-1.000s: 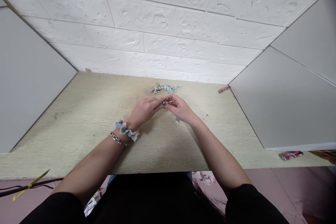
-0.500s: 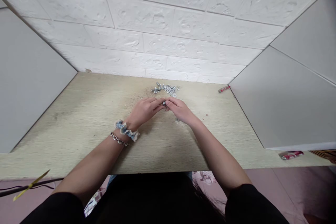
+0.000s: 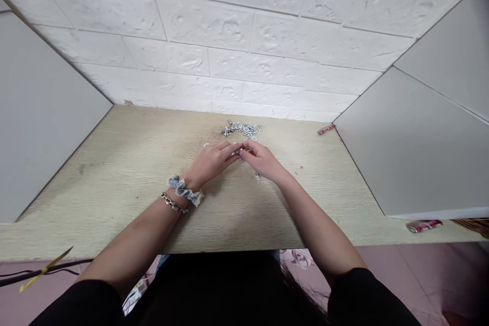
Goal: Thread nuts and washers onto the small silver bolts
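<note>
Over the middle of the table (image 3: 130, 163), my left hand (image 3: 214, 157) and my right hand (image 3: 262, 158) meet at the fingertips. Between them is a small shiny metal bolt (image 3: 239, 152), mostly covered by my fingers. Both hands pinch it, thumbs and forefingers closed. Just beyond my fingers lies a loose pile of silvery bolts, nuts and washers (image 3: 246, 130). Part of a small metal ring, like a washer (image 3: 206, 144), peeks out behind my left hand. Beside my right wrist rests another small metal piece (image 3: 257, 175), too small to name.
A white brick-patterned wall (image 3: 229, 61) closes off the back. Grey panels stand at the left (image 3: 49, 112) and right (image 3: 428, 147). One red battery (image 3: 326, 130) lies by the right panel's far corner, another (image 3: 424, 226) near the front right edge. Reddish crumbs (image 3: 300, 168) dot the table.
My fingers have shifted slightly around the bolt, covering more of it. The ring behind my left hand has come into sight. My arms stay nearly in place.
</note>
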### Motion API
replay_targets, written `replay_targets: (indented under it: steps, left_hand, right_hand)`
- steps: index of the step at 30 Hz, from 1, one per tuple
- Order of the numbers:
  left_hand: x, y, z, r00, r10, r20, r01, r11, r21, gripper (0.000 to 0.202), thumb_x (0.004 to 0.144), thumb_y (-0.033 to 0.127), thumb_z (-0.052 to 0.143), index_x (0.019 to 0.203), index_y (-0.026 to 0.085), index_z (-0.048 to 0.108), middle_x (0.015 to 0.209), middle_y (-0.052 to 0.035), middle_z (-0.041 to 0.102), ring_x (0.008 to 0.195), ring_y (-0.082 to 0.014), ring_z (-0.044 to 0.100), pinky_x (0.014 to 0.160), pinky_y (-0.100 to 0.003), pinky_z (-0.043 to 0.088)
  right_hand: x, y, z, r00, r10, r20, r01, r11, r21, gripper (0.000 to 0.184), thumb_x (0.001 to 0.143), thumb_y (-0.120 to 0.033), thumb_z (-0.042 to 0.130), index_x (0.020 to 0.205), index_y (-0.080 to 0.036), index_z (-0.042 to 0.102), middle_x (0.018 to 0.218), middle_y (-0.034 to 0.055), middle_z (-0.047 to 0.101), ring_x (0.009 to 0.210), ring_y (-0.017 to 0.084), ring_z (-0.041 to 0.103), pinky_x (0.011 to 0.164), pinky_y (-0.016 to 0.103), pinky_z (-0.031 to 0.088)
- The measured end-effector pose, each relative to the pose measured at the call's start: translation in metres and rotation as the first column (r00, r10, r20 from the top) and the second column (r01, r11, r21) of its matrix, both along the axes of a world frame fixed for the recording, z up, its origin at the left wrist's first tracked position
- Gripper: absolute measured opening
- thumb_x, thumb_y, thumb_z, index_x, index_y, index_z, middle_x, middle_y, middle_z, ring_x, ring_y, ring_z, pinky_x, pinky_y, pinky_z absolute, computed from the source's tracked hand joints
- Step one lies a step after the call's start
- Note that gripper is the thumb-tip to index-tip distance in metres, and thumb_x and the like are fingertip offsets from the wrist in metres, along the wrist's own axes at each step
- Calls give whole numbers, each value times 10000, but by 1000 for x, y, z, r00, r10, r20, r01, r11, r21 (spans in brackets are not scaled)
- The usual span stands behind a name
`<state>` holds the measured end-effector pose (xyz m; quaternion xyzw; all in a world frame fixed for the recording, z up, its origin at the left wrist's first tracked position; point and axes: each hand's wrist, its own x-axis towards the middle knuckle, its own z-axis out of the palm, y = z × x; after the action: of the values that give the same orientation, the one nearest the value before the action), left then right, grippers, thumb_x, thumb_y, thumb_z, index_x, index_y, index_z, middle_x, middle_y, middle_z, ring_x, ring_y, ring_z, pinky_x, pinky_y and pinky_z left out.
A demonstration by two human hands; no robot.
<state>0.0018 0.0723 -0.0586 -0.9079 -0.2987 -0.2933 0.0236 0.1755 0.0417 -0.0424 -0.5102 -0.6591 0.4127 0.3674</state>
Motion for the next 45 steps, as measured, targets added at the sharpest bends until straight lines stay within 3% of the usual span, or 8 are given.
replay_targets:
  steps: [11,15,18,23,31,37,42,45]
  left_hand:
    - [0,1,0,999,-19,31,18,1000,24,323,926,331,436,1190,173,536,845,-43,662,696,-109,596,607,-208,454]
    - [0,1,0,997,-35,71,33,999,17,329,929,334,426,1198,172,525,861,-50,663,715,-114,605,605,-208,465]
    - [1,1,0,996,-38,86,36,999,26,310,923,332,439,1162,166,546,844,-46,659,705,-116,606,609,-213,470]
    - [1,0,-1,995,-42,93,39,999,32,294,926,342,427,1094,153,578,831,-55,658,699,-124,610,610,-224,477]
    - [0,2,-1,995,-42,87,39,999,32,305,925,327,438,1154,160,552,863,-57,667,733,-123,618,629,-224,483]
    - [1,1,0,993,-55,108,50,998,46,308,927,322,439,1179,177,539,863,-48,668,733,-113,616,628,-217,481]
    - [1,1,-1,995,-46,91,43,998,37,303,925,328,438,1155,165,550,851,-50,663,719,-116,609,623,-218,474]
    - [1,0,0,997,-34,70,33,999,24,305,926,334,431,1141,162,563,816,-47,654,703,-119,604,622,-219,468]
  right_hand:
    - [-1,2,-6,997,-2,-83,3,1000,12,191,757,-228,513,946,-204,517,938,-1,597,693,102,528,678,276,426]
    - [-1,1,-6,993,1,-114,-3,1000,-17,212,790,-296,512,986,-217,492,966,0,594,708,108,529,709,290,425]
    - [1,1,-3,998,-10,-59,12,1000,22,210,847,-389,455,904,-203,533,871,1,600,777,132,540,748,295,411]
    - [3,1,-2,998,-16,63,12,998,65,360,885,-468,375,722,-189,533,728,-6,582,737,141,530,705,284,389]
    - [1,2,-6,999,-8,-51,8,1000,8,187,799,-323,510,944,-209,541,931,-5,597,695,106,528,689,280,413]
    - [0,3,-7,992,12,-126,-11,1000,12,217,721,-167,470,931,-209,508,928,-21,577,668,88,505,700,268,417]
    - [0,2,-5,996,-5,-88,8,1000,31,172,827,-319,448,922,-210,541,912,-5,586,822,133,533,765,287,408]
    - [1,1,-3,1000,-16,-6,16,999,40,284,866,-437,412,829,-198,563,824,-2,597,812,146,537,756,290,396]
